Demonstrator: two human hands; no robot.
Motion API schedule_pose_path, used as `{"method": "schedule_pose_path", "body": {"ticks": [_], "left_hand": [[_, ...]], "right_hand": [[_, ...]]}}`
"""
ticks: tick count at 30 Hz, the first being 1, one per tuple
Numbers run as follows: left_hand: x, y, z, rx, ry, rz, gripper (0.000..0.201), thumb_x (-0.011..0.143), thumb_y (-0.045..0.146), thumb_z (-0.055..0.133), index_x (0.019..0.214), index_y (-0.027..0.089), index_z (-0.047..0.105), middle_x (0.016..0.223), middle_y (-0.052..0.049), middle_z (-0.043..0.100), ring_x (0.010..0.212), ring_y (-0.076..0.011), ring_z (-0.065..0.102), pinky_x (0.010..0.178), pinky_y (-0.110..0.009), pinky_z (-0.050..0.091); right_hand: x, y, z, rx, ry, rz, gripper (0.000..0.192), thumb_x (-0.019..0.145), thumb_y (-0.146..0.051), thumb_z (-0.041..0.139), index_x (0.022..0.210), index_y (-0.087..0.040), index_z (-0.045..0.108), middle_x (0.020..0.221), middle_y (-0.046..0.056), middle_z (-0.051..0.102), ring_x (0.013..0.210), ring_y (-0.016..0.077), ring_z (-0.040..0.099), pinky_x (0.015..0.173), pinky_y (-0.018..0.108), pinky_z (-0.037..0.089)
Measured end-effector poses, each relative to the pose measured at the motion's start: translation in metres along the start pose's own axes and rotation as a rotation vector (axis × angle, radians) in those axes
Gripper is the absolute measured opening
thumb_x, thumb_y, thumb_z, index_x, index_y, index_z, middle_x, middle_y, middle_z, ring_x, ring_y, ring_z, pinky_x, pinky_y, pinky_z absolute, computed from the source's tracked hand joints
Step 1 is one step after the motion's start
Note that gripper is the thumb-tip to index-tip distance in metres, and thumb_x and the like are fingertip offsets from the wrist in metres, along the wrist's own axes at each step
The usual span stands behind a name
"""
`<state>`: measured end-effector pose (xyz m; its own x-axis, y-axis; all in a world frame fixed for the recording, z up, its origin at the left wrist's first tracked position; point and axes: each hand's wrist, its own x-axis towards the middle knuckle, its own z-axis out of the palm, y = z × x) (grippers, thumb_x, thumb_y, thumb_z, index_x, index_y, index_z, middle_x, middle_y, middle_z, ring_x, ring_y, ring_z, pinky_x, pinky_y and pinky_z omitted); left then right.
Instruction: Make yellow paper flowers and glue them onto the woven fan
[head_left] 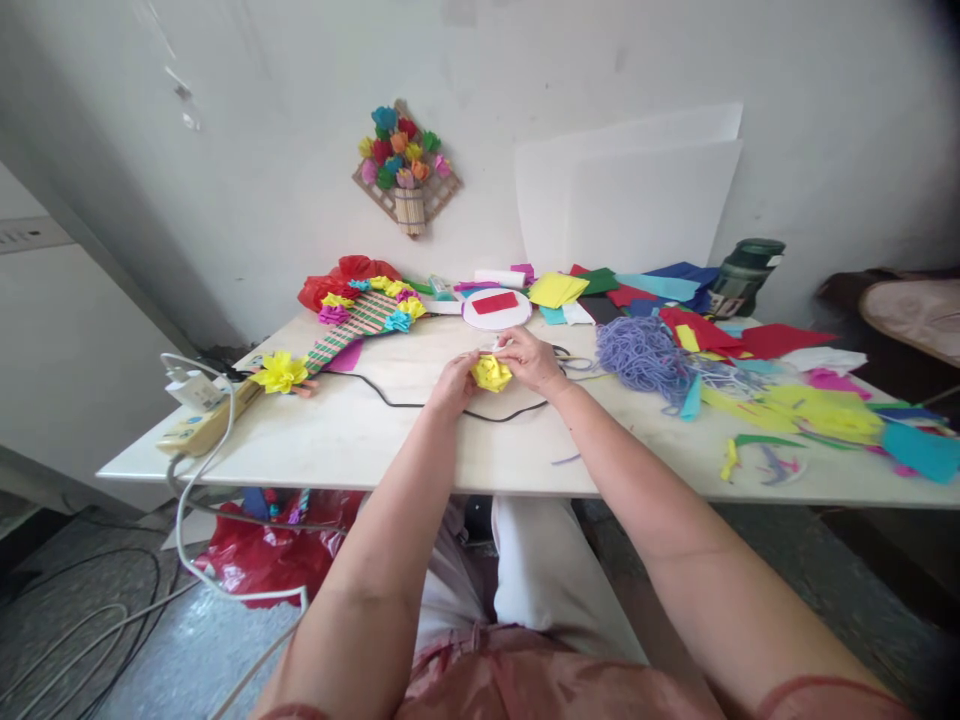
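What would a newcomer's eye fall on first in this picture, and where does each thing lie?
First, probably, the multicoloured flower-basket ornament, bright against the pale wall. Next, the yellow paper flower between the left hand and right hand, over the middle of the table. To its right lies a tangled heap of purple yarn.

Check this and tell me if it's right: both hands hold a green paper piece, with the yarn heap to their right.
Wrong colour: the head view shows the left hand and right hand holding a yellow paper piece, with the yarn heap to their right.
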<state>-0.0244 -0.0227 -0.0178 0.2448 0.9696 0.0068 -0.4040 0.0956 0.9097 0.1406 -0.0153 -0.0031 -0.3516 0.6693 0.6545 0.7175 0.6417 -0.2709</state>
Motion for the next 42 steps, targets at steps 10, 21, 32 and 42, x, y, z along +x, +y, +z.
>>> {"method": "schedule_pose_path", "body": {"ticks": [10,21,32,42], "left_hand": [[0.004,-0.003,-0.008,0.101,0.023,0.052,0.03,0.072,0.037,0.068,0.087,0.011,0.067,0.079,-0.009,0.069,0.067,-0.0169,0.064,0.057,-0.025,0.049],[0.006,0.0,-0.01,0.081,0.112,0.137,0.039,0.072,0.044,0.068,0.095,0.013,0.066,0.085,-0.008,0.07,0.076,-0.0175,0.065,0.062,-0.025,0.05],[0.012,0.003,-0.015,-0.015,0.331,0.205,0.04,0.074,0.051,0.064,0.096,0.018,0.064,0.083,-0.005,0.068,0.082,-0.0156,0.065,0.068,-0.025,0.051],[0.012,0.002,-0.014,-0.023,0.351,0.215,0.031,0.079,0.044,0.06,0.093,0.016,0.066,0.084,-0.006,0.067,0.076,-0.0141,0.063,0.066,-0.025,0.05]], "right_hand": [[-0.002,0.007,0.006,0.031,0.02,0.028,0.019,0.082,-0.022,0.057,0.088,-0.026,0.075,0.098,0.003,0.064,0.086,0.0146,0.059,0.073,0.024,0.044],[-0.003,0.004,0.001,-0.169,0.139,-0.019,0.026,0.088,-0.028,0.047,0.092,-0.021,0.072,0.099,0.008,0.064,0.093,0.0206,0.055,0.083,0.032,0.042],[-0.009,0.011,0.001,-0.43,-0.201,0.352,0.037,0.076,-0.026,0.056,0.112,-0.02,0.065,0.111,0.014,0.06,0.1,0.029,0.056,0.085,0.038,0.042],[-0.006,0.002,0.011,-0.508,-0.249,0.463,0.037,0.078,-0.027,0.054,0.111,-0.014,0.063,0.11,0.021,0.057,0.103,0.0339,0.056,0.083,0.044,0.042]]}}
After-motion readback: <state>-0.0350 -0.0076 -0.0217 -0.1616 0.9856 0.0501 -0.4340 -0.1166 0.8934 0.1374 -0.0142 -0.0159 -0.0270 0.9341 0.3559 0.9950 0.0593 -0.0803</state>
